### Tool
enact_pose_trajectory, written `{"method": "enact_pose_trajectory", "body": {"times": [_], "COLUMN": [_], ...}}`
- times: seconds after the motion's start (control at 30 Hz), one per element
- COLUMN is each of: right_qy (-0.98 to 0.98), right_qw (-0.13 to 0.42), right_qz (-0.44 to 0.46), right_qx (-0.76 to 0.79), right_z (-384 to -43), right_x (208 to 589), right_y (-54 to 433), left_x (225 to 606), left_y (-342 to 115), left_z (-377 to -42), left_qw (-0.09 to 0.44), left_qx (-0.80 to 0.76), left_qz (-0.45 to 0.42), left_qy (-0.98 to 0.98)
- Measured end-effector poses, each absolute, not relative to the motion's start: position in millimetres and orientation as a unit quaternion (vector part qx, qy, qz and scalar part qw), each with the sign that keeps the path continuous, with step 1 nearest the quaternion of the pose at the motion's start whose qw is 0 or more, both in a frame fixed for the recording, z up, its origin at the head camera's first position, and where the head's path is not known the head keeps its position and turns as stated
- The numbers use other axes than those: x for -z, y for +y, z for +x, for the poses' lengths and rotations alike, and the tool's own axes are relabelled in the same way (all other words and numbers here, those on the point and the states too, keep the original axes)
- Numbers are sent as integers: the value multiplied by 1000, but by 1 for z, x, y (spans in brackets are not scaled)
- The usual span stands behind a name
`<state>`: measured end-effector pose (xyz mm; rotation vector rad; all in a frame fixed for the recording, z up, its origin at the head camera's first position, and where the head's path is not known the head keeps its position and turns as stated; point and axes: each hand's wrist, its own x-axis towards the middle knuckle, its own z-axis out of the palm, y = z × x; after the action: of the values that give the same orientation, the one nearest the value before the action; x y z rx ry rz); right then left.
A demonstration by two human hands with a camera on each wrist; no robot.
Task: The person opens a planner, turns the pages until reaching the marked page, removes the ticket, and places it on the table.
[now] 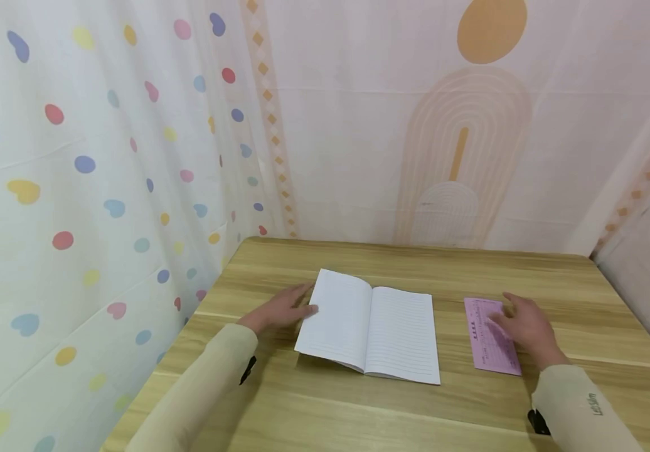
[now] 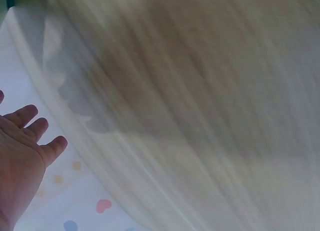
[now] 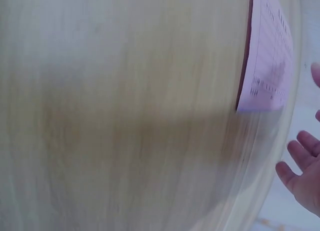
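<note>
An open notebook (image 1: 401, 333) with white, ruled right-hand page lies on the wooden table. Its left page (image 1: 337, 320) tilts up at the outer edge. Against that edge my left hand (image 1: 284, 306) has its thumb over the page, and the other fingers pass behind it. In the left wrist view, the left hand (image 2: 22, 156) shows several extended fingers; its thumb is out of sight. A pink printed slip pad (image 1: 485, 336) lies right of the notebook. Over its right side is my right hand (image 1: 530, 328), fingers loosely bent, holding nothing. The right wrist view shows the pad (image 3: 270, 61) beside those fingers.
The wooden table (image 1: 325, 420) extends around the notebook and pad. Behind it hangs a pale curtain (image 1: 347, 157) with an arch pattern; a dotted curtain (image 1: 105, 238) borders the left side. Black objects show under both sleeves.
</note>
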<state>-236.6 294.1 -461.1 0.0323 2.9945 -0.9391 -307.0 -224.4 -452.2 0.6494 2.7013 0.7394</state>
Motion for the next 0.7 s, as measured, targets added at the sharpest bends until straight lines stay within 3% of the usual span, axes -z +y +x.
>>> {"method": "enact_pose_trajectory", "body": {"times": [0.7], "right_qy": [962], "right_qw": [-68], "right_qz": [-49], "right_qx": [260], "right_z": [-244], "right_x": [454], "right_y": [253], "left_x": [428], "left_y": [-208], "left_z": [-300], "left_qw": [91], "left_qx": [-345], "left_qz": [237], "left_qy": [904]}}
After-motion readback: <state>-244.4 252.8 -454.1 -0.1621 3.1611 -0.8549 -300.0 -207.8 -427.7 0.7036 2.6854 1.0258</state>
